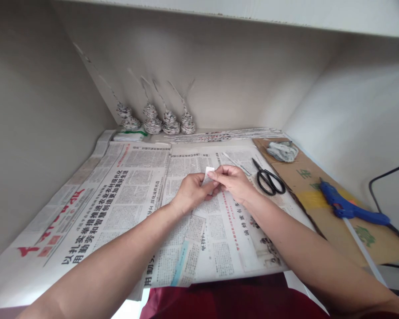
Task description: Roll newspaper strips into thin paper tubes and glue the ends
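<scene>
Pinching a small pale piece (209,171) between left hand (191,191) and right hand (233,180), pretty much mid-frame above the newspaper (119,212). Can also spot black scissors (264,171) just to the right, a blue glue gun (344,209) on cardboard (339,241) further right, and four woven gourd-like shapes (153,125) lined up upper left.
</scene>
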The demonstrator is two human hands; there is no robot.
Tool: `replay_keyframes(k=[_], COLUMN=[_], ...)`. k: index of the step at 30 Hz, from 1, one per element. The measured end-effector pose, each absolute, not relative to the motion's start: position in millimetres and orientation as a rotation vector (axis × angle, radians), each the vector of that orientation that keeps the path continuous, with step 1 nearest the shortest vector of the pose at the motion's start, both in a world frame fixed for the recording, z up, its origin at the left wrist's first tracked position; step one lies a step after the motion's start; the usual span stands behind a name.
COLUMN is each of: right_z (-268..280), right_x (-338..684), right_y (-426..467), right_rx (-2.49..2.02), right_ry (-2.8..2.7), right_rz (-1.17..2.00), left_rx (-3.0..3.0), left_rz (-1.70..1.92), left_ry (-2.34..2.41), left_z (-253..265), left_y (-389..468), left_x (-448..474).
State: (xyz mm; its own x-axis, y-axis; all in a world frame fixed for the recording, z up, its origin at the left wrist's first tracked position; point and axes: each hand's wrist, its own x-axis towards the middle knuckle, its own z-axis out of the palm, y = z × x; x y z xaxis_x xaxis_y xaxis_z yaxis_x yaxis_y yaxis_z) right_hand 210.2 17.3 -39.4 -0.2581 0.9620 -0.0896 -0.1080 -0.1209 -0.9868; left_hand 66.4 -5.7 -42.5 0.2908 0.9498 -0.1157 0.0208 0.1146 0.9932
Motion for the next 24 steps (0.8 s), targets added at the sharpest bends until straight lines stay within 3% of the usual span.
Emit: replay_keyframes(k=[15, 24], right_z=[-33.7, -39.8], right_x=[215.6, 213.0], right_y=[18.7, 17.7], right_rx=[-1.078, -1.024], right_ry=[-1.365, -1.266], right_rz=[1.464, 1.588], left_rx=[1.214, 1.380], left_rz=[0.849, 0.829], left_ry=[0.986, 1.030], left_z=[-46.5, -48.8], left_y=[-3.5, -4.4], left_x=[68.5, 66.4])
